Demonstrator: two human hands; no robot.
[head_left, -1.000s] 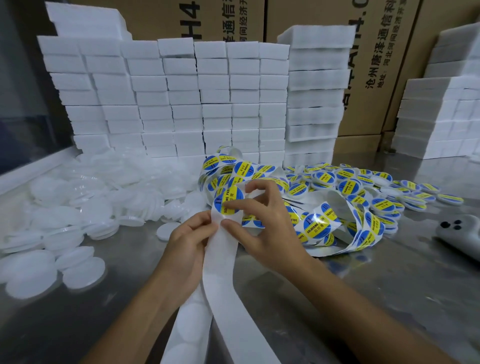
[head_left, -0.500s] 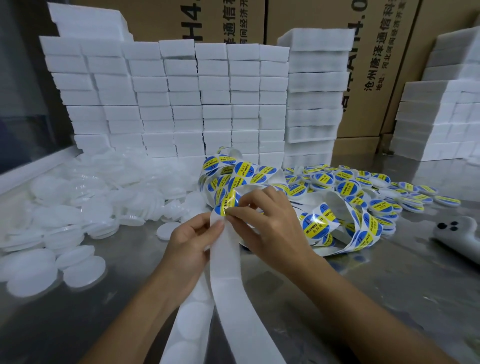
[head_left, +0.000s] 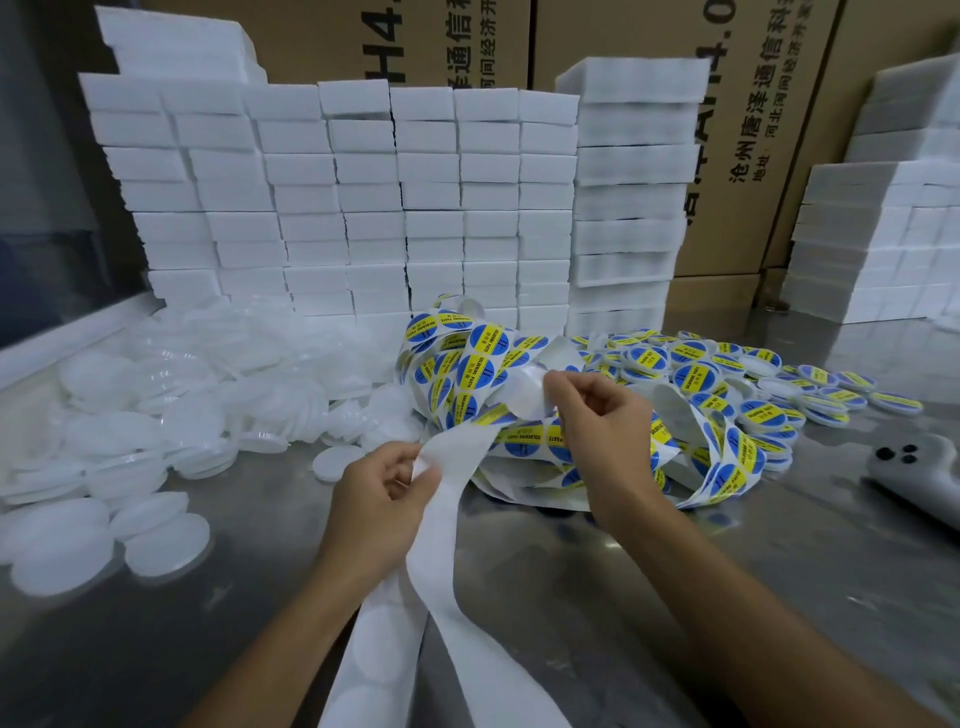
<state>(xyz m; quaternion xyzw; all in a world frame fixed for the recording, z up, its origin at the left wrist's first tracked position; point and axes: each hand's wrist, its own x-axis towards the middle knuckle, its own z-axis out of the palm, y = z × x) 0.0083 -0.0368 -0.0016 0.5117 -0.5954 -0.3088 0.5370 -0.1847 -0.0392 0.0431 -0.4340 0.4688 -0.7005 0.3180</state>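
The left hand (head_left: 379, 499) pinches the empty paper strip (head_left: 439, 530) between thumb and forefinger, near the middle of the table (head_left: 675, 597). It holds the strip tight, I think so that a sticker can come off cleanly. The right hand (head_left: 608, 415), a little farther and to the right, pinches the edge of one round sticker (head_left: 522, 397) with thumb and forefinger, and its other fingers are curled. The sticker shows its white back, so it seems to be lifted from the strip. The tangled sticker tape (head_left: 467, 364) lies just behind the hands. Plain white lids (head_left: 166, 426) wait at the left and labelled lids (head_left: 763, 358) lie at the far right, probably kept apart on purpose.
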